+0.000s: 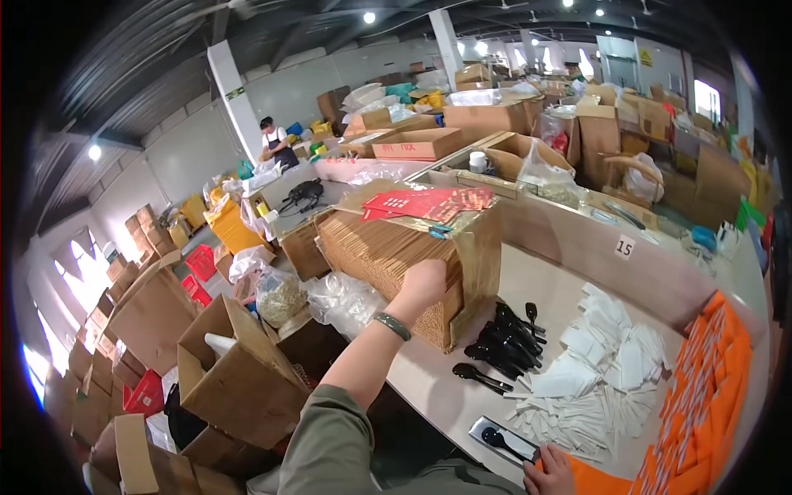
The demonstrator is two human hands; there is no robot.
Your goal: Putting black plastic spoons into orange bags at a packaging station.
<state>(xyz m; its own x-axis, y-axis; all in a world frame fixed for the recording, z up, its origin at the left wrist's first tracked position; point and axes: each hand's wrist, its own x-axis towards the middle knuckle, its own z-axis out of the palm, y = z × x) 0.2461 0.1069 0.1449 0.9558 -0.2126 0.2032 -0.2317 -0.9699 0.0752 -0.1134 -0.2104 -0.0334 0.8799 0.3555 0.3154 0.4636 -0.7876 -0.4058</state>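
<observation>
My left hand (423, 286), with a dark green band on its wrist, reaches into a packed row of thin brown cardboard pieces (371, 256) in an open carton (478, 272). Its fingertips are hidden among them, so their grip does not show. At the lower edge, my right hand (549, 472) has its fingers closed on the end of a small narrow box (477, 428). A black spoon (499, 441) lies inside that box. On the table ahead are several black spoons (503, 342) in a heap, beside a large pile of white slips (590, 384).
Red printed cards (429, 203) and a blue pen-like item (439, 232) lie atop the carton. Orange strips (701, 404) cover the table's right side, below a low partition (577, 239). Open cartons (239, 375) crowd the left. A co-worker (277, 147) stands far back.
</observation>
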